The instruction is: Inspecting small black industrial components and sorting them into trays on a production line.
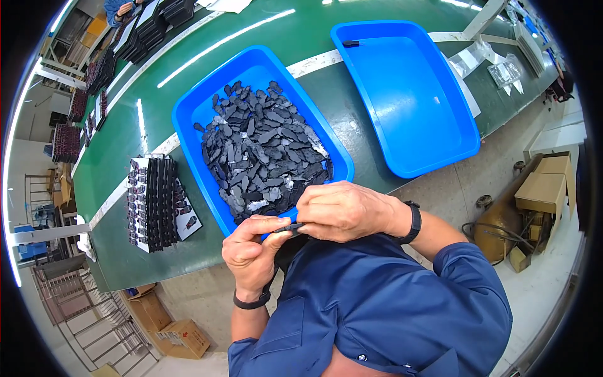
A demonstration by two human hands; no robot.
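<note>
Cartons (541,190) flank table (157,267) bearing blue trays (251,68).

This is a factory workshop, by the look of it a line for handling small parts by hand. A long, glossy green-topped workbench (352,135) carries a deep blue plastic tray (186,113) heaped with small, flat black pieces (264,144), and a second, wide blue plastic tray (408,94) stands beside it. Dark parts sit in neat rows on white-backed stacks (154,204) at the left. Across the bench, at the far edge, shows another person in blue (119,9). Metal-framed racks (94,320), brown cardboard boxes (182,339) and a rounded, brownish tank (499,235) occupy the hard grey floor (207,283).
</note>
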